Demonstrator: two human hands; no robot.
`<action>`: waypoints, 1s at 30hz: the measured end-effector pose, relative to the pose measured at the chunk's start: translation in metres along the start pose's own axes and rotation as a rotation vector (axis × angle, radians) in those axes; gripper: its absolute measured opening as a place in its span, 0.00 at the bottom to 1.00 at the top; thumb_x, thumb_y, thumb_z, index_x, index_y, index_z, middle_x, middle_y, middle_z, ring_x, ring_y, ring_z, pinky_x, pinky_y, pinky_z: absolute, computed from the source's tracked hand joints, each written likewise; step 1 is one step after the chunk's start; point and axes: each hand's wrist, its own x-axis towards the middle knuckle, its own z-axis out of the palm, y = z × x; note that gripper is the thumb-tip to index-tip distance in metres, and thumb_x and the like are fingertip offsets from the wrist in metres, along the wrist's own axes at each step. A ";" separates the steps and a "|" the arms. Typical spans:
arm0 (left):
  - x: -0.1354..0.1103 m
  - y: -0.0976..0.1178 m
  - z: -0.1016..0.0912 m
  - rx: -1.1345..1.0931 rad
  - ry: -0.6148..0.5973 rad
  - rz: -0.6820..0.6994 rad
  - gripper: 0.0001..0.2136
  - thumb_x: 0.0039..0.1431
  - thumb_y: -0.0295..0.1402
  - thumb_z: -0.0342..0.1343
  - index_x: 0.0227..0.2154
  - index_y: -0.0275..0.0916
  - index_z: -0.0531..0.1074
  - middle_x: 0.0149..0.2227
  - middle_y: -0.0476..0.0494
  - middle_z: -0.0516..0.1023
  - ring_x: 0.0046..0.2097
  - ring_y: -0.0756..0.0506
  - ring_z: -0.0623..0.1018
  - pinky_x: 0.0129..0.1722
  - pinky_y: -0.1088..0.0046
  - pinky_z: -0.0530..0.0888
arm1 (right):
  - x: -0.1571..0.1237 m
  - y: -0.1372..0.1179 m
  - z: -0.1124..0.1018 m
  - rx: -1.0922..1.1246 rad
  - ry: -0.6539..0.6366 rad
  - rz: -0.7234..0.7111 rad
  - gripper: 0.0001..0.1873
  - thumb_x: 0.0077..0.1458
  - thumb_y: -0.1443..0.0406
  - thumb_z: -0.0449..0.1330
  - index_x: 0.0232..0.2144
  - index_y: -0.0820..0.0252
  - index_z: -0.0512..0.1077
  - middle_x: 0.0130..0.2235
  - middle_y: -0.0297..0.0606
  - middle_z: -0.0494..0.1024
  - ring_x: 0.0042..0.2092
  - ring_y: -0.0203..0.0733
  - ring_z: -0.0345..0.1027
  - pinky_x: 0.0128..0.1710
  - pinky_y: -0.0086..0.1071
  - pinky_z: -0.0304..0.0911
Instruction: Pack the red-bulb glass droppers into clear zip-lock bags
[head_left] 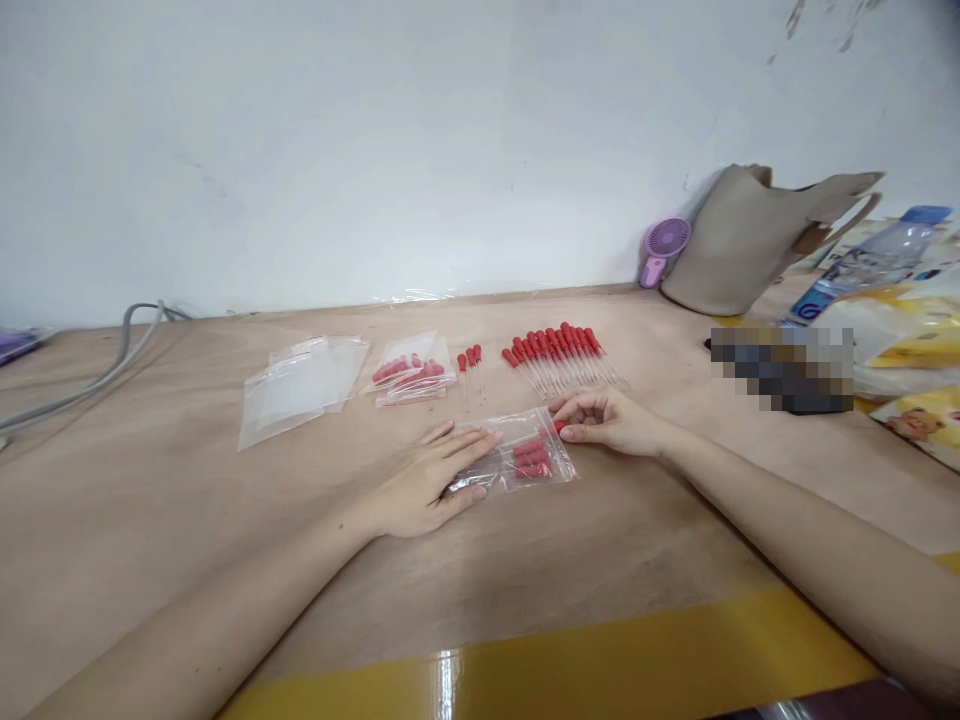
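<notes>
My left hand (435,475) lies flat with fingers spread on a clear zip bag (501,430), pressing it to the table. Several droppers with red bulbs (532,460) are inside this bag, toward its right end. At the bag's right edge, the fingertips of my right hand (611,420) pinch a dropper by its red bulb (559,427); its tube is hard to make out through the plastic. Beyond my right hand lies a row of red-bulbed droppers (559,350). A few loose droppers (470,358) lie left of that row.
Flat, clear bags (300,385) are stacked at the left, with filled bags (412,375) beside them. A grey cable (112,375) runs at far left. At right are a purple fan (666,240), a beige bag (739,240), a bottle (862,265) and a blurred dark object (784,370).
</notes>
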 end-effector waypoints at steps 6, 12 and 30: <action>0.000 0.000 0.000 -0.001 0.007 0.002 0.24 0.65 0.40 0.43 0.62 0.43 0.47 0.61 0.42 0.59 0.62 0.43 0.59 0.62 0.55 0.51 | 0.007 0.004 0.006 -0.126 0.069 -0.056 0.17 0.44 0.54 0.62 0.32 0.60 0.76 0.38 0.39 0.76 0.34 0.36 0.67 0.35 0.32 0.63; 0.000 -0.001 0.001 -0.002 0.016 0.005 0.25 0.65 0.40 0.43 0.62 0.43 0.47 0.61 0.42 0.59 0.62 0.43 0.59 0.62 0.55 0.52 | 0.012 0.008 0.024 -0.216 0.170 -0.090 0.13 0.45 0.56 0.62 0.25 0.61 0.74 0.31 0.36 0.72 0.28 0.32 0.62 0.28 0.29 0.60; -0.001 -0.001 -0.002 0.041 -0.044 -0.016 0.24 0.65 0.42 0.42 0.62 0.42 0.50 0.62 0.43 0.56 0.63 0.44 0.56 0.63 0.56 0.50 | 0.123 -0.040 0.075 -0.868 0.295 0.060 0.19 0.52 0.58 0.55 0.42 0.66 0.66 0.40 0.50 0.75 0.41 0.49 0.70 0.38 0.36 0.63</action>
